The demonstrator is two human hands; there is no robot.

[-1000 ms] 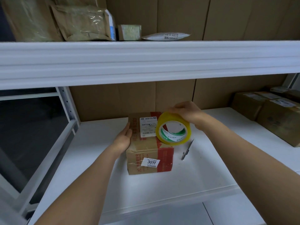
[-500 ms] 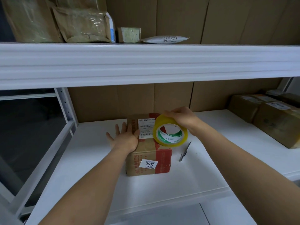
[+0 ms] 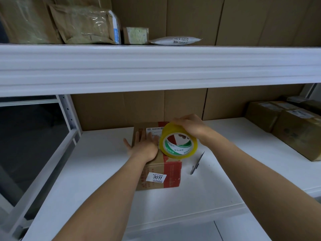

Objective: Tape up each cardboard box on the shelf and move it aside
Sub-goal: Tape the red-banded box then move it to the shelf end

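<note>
On white lower shelf [image 3: 97, 171], centre: one small cardboard box [image 3: 163, 173], brown with red printed panels, standing flat, well clear of near edge. White sticker reading 3011 [image 3: 156, 177] on near face; shipping label [image 3: 153, 132] on top, partly covered.

Left hand [image 3: 143, 146]: laid flat on box top, left part, fingers straight and spread, pointing toward far wall; outer fingers overhanging left edge of box. Released grip, pressing down, nothing held.

Right hand [image 3: 189, 126]: clenched over upper rim of yellow tape roll [image 3: 179, 142], grasping it from above. Roll held on edge, tilted, green-and-white core facing camera, lower rim at or just above right part of box top (contact not determinable). Free tape end not discernible.

Just right of box, on shelf: slim grey utility knife [image 3: 197, 164], lying flat, not touching box, blade end pointing far (blade extension not discernible).

Far right of same shelf: group of taped brown boxes [image 3: 284, 126] with labels, close together, well apart from centre box.

Upper shelf [image 3: 156, 66], far left to centre: plastic-wrapped brown parcels [image 3: 83, 26], small square packet [image 3: 135, 35], white mailer pouch [image 3: 175, 40] marked with number ending 2217. Cardboard sheets [image 3: 191, 105] lining back wall behind both levels.
</note>
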